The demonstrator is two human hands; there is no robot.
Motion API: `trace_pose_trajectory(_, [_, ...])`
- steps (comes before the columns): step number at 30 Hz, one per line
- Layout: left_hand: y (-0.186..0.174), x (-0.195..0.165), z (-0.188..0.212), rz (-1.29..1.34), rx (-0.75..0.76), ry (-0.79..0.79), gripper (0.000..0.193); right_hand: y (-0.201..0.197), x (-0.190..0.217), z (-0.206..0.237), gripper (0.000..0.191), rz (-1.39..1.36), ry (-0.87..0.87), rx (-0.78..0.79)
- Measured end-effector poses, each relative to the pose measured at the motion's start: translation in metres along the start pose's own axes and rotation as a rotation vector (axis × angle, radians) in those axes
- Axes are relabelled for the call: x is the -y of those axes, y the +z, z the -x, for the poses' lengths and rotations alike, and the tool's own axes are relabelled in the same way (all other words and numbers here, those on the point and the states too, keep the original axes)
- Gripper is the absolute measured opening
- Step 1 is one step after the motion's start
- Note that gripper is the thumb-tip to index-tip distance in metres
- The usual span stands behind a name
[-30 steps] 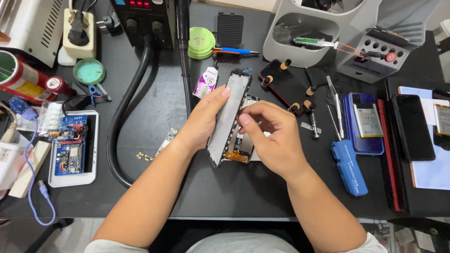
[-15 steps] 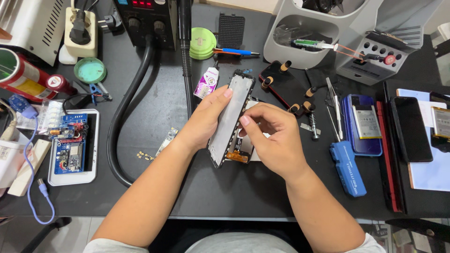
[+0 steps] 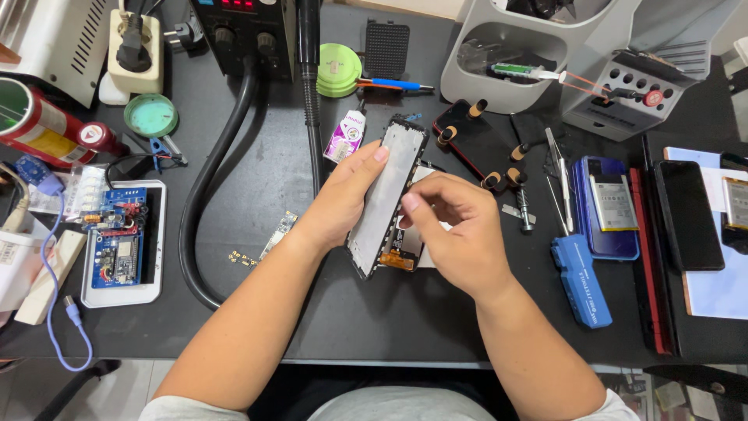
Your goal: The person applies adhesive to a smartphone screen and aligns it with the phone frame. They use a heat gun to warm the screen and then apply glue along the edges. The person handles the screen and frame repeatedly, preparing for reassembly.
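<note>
The left hand (image 3: 339, 199) grasps the long black-framed phone display panel with a pale grey back (image 3: 387, 195), holding it tilted on edge above the middle of the black work mat (image 3: 273, 179). The right hand (image 3: 460, 234) is curled with thumb and fingertips pinched at the panel's right edge, where an opened phone body with an orange flex strip (image 3: 401, 253) lies beneath. A blue rectangular tool case (image 3: 582, 281) rests just right of the right wrist, and a blue circuit board on a white tray (image 3: 121, 245) lies well apart to the left.
</note>
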State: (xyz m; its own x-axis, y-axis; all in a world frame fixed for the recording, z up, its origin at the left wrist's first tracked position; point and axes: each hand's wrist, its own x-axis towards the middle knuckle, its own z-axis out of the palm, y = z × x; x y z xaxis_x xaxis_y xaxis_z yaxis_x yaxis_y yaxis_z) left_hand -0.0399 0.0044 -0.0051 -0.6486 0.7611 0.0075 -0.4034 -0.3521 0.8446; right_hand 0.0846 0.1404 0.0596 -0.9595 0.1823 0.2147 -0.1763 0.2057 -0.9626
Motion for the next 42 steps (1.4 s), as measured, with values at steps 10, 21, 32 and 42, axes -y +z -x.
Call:
trace_pose_trajectory(10, [0.003,0.003,-0.002,-0.158,-0.153,0.329,0.032,-0.011,-0.026,-0.004,0.017,0.036,0.094,-0.123])
trace_pose_trajectory(21, [-0.001,0.008,-0.001,-0.242,-0.157,0.310,0.029,-0.016,-0.042,-0.004,0.015,0.022,0.096,-0.160])
trace_pose_trajectory(32, [0.004,-0.001,0.008,0.194,0.160,0.013,0.075,-0.011,-0.046,-0.002,0.013,0.024,0.008,-0.112])
trace_pose_trajectory(42, [-0.002,-0.009,0.000,0.397,-0.029,0.117,0.080,-0.017,-0.009,-0.005,0.028,0.383,-0.291,-0.108])
